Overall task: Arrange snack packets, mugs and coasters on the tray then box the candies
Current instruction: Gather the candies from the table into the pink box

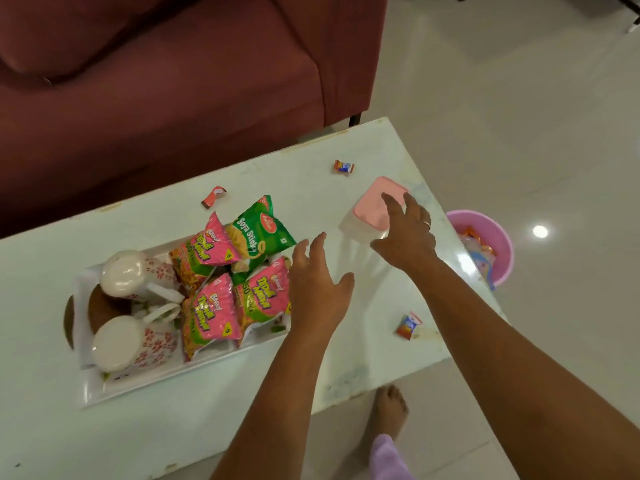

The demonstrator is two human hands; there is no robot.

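Fingers (389,202) of the right hand (405,233) spread open, touching the pink-lidded box (372,209), gripping nothing. Left hand (317,285) hovers open and empty. Box looks light, rigid plastic and slippery; best gripped by its sides.

Tray (93,393) (holding mugs (135,271), packets (211,310)) lies left of the box (370,209).

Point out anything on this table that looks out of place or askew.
Three wrapped candies lie loose on the table: one near the far edge, one beyond the tray, one near the right edge. Both mugs lie tipped on their sides in the tray, and a coaster hangs over its left rim.
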